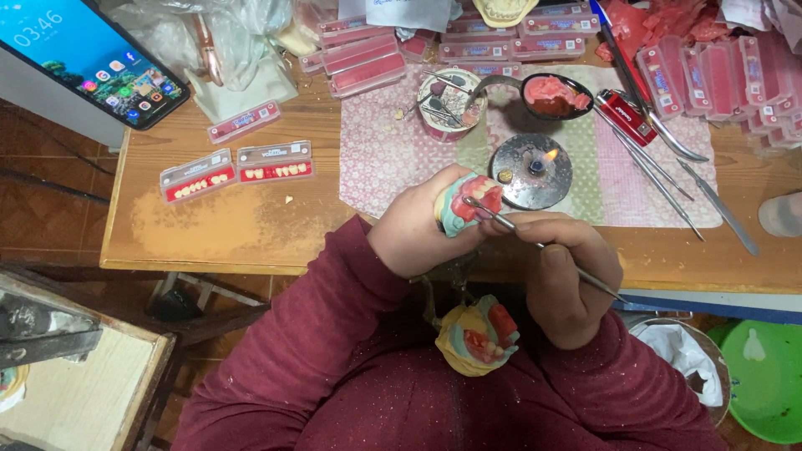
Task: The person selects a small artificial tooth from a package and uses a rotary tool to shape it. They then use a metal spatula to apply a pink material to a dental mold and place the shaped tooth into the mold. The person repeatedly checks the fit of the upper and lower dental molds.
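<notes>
The left hand [413,230] is closed around a dental cast [469,203], a pale green and yellowish model with pink wax on top, held up at the near edge of the desk [234,225]. The right hand [564,276] has its grip pinched shut on a thin metal tool [535,242], whose tip touches the pink wax of the cast while its handle runs out toward 4 o'clock. A second cast [478,336], also with red wax, lies in the lap just at 6 o'clock from the hands, against the maroon sweater [334,376]. Just at 1 o'clock from the held cast stands a small round burner [531,171] with a lit flame, on a patterned cloth [384,150]. At 12 o'clock from the burner a spoon [547,93] holds pink wax, and a round tin [449,102] with small bits sits beside it at 9 o'clock. A red lighter [626,117] and several long steel instruments [660,179] lie at 3 o'clock from the burner. Two trays of false teeth [238,169] rest well apart at 9 o'clock, and a phone [88,54] with a lit screen lies at the far left corner. Stacks of red tooth cards [718,79] fill the far right.
</notes>
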